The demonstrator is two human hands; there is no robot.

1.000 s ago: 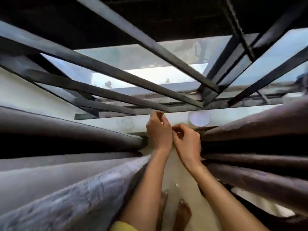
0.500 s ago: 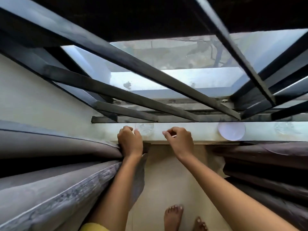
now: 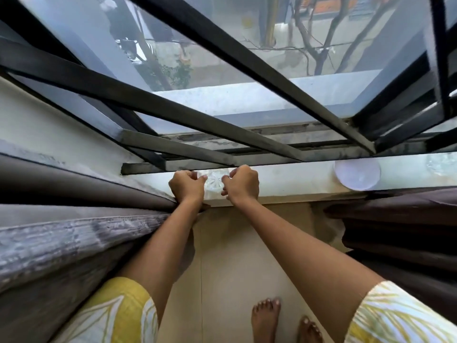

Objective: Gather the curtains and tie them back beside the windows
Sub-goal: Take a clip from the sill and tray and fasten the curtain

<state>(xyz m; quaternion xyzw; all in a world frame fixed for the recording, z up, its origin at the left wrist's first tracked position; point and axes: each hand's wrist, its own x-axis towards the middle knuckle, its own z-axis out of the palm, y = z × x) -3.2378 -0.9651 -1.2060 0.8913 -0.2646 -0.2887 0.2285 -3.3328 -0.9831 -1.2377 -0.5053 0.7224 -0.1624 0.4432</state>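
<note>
Barred window (image 3: 222,78), daylight through glass; pale sill (image 3: 291,179) below; beige tiled floor (image 3: 222,268); trees outside.

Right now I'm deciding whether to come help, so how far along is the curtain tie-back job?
Done: the left curtain and right curtain are parted, showing the barred window. In hand: the left hand and right hand have fingers curled at the window sill; whether they pinch anything is unclear. Left: no tie-back shows around either curtain, so both still need tying.
</note>
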